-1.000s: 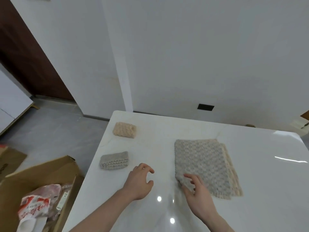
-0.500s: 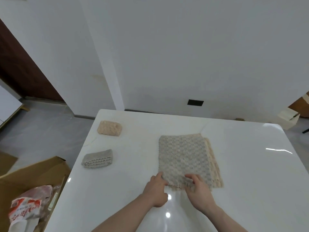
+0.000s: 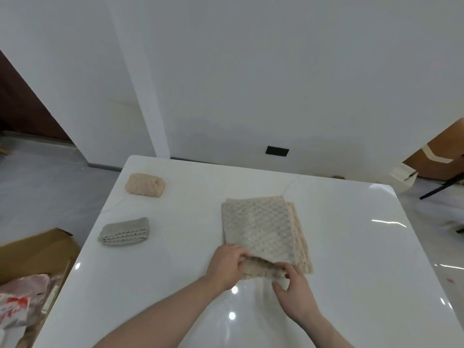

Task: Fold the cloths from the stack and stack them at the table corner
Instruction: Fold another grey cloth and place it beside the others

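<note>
Head view: the top grey cloth [image 3: 258, 229] of the stack [image 3: 300, 247], frame centre, is being pinched at its near edge by the left hand [image 3: 226, 266] and right hand [image 3: 295, 295], fingers curled. Fingertips are being hidden under fabric. Two folded cloths [image 3: 145, 184] [image 3: 124, 231] are lying centre-left.

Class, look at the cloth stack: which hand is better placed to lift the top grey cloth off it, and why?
The left hand: its fingers already pinch the raised near corner of the top grey cloth. The right hand rests lower, on the beige cloth beneath.
</note>
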